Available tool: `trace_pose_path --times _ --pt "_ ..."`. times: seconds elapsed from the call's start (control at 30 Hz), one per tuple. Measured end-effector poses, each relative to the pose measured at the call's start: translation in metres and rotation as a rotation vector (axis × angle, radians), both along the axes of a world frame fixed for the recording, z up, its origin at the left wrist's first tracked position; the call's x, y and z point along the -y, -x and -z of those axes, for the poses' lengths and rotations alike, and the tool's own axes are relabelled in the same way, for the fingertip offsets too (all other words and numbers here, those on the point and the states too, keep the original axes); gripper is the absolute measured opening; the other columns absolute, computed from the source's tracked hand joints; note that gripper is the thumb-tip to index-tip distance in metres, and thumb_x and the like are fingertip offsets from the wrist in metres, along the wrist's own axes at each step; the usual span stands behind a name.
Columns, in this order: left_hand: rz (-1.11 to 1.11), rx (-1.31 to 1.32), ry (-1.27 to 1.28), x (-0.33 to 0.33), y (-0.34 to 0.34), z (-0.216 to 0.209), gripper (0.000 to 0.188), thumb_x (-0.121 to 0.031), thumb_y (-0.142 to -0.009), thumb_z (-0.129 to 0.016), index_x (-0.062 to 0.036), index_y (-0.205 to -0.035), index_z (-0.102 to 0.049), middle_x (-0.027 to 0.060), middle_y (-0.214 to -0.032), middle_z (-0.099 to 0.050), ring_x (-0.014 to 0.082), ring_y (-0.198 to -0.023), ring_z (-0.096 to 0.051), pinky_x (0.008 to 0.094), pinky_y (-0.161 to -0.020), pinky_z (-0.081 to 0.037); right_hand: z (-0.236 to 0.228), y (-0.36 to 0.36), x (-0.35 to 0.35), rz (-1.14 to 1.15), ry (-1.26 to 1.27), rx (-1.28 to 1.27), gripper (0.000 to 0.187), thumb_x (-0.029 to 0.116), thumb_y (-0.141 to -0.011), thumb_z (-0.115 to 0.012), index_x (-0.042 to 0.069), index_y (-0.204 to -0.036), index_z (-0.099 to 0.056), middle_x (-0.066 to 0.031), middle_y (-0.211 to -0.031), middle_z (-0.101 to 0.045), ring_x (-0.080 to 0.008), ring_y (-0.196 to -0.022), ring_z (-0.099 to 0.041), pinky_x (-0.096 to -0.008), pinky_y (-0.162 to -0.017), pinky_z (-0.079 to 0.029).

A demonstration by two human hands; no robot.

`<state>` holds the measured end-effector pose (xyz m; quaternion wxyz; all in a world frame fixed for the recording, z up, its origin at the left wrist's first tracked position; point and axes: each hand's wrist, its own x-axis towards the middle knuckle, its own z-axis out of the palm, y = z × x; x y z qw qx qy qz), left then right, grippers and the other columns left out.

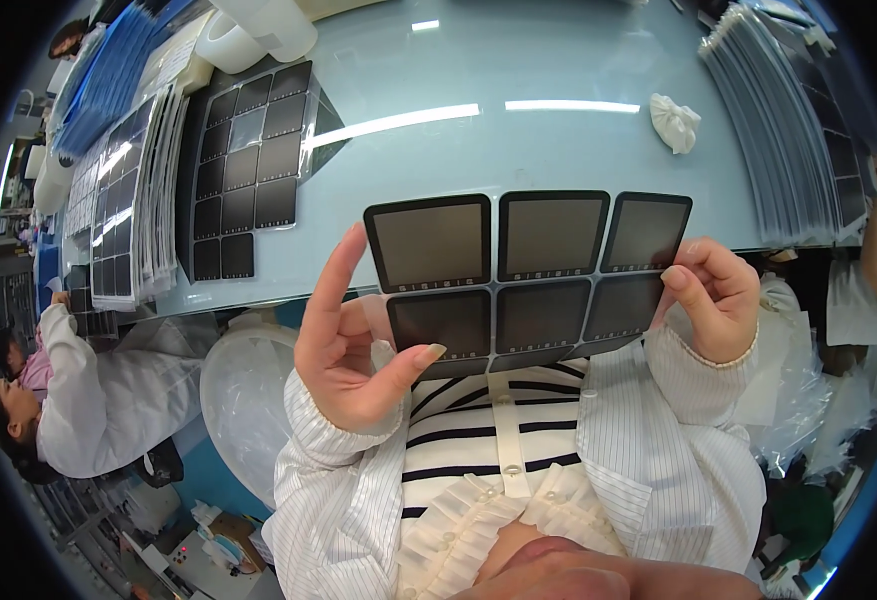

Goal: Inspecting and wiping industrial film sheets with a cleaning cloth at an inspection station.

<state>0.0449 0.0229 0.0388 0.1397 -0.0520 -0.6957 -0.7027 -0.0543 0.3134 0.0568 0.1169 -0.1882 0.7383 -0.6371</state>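
Observation:
Between my hands is a thin sheet of dark rectangular panels (pixel 543 232), tilted up over the table's near edge. The panels have black borders, rows of small pale marks along one side, and narrow clear gaps between them. My left hand (pixel 348 350) grips the sheet's left side, thumb on the front of a lower panel and index finger stretched up beside the edge. At the right edge, my right hand (pixel 713 295) pinches the sheet between the thumb and curled fingers. The sheet's lowest part bends away and is partly hidden.
The pale blue-green table (pixel 558 60) bears a crumpled white cloth (pixel 674 124), a tall stack of clear sheets (pixel 773 130) at right and panel sheets (pixel 258 150) at left. White rolls (pixel 273 25) stand behind. A round white bin (pixel 250 400) is left of me; other people sit nearby.

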Motion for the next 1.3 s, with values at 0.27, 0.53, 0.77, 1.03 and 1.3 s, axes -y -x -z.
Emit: trace_pose_path --times 0.27,0.53,0.77,1.03,1.3 --pt "-0.068 -0.044 -0.011 0.006 0.0 0.003 0.083 0.007 -0.072 -0.067 0.0106 -0.141 -0.022 0.0153 -0.087 -0.07 0.0179 -0.083 -0.068 0.0247 -0.082 -0.048 -0.003 -0.002 0.008 -0.034 0.027 -0.011 0.016 0.012 -0.091 -0.06 -0.004 -0.089 -0.056 -0.0082 -0.072 -0.064 -0.0129 -0.055 -0.063 -0.0205 -0.051 -0.047" --pt "-0.162 -0.027 -0.042 0.007 -0.003 0.003 0.08 0.005 -0.072 -0.067 0.0097 -0.14 -0.025 0.0113 -0.082 -0.069 0.0123 -0.075 -0.066 0.0204 -0.076 -0.048 -0.006 -0.004 0.016 -0.02 0.045 -0.023 0.018 0.014 -0.09 -0.061 -0.003 -0.087 -0.057 -0.0088 -0.073 -0.064 -0.0124 -0.054 -0.062 -0.0212 -0.05 -0.046" --pt "-0.194 -0.06 -0.012 0.014 -0.006 0.008 0.077 0.004 -0.073 -0.067 0.0083 -0.14 -0.028 0.0067 -0.074 -0.066 0.0064 -0.065 -0.061 0.016 -0.067 -0.045 -0.008 -0.007 0.023 -0.026 0.107 0.059 0.008 0.002 -0.087 -0.062 -0.005 -0.09 -0.062 -0.008 -0.073 -0.066 -0.0099 -0.057 -0.062 -0.0189 -0.052 -0.048" --pt "-0.254 -0.054 -0.012 0.011 -0.008 0.006 0.078 0.001 -0.074 -0.069 0.0078 -0.14 -0.028 0.0059 -0.073 -0.065 0.0042 -0.062 -0.058 0.0143 -0.064 -0.043 -0.008 -0.009 0.026 -0.039 0.142 0.041 0.018 0.012 -0.089 -0.063 -0.004 -0.086 -0.057 -0.0096 -0.075 -0.065 -0.0136 -0.056 -0.063 -0.0215 -0.05 -0.048" --pt "-0.25 -0.114 -0.023 0.018 -0.011 0.009 0.078 -0.002 -0.077 -0.068 0.0069 -0.142 -0.025 0.0078 -0.081 -0.067 0.0058 -0.068 -0.059 0.0159 -0.07 -0.043 -0.008 -0.008 0.038 -0.129 0.388 0.145 0.017 0.014 -0.093 -0.058 -0.003 -0.094 -0.059 -0.0036 -0.08 -0.063 -0.0065 -0.062 -0.058 -0.0172 -0.056 -0.047"
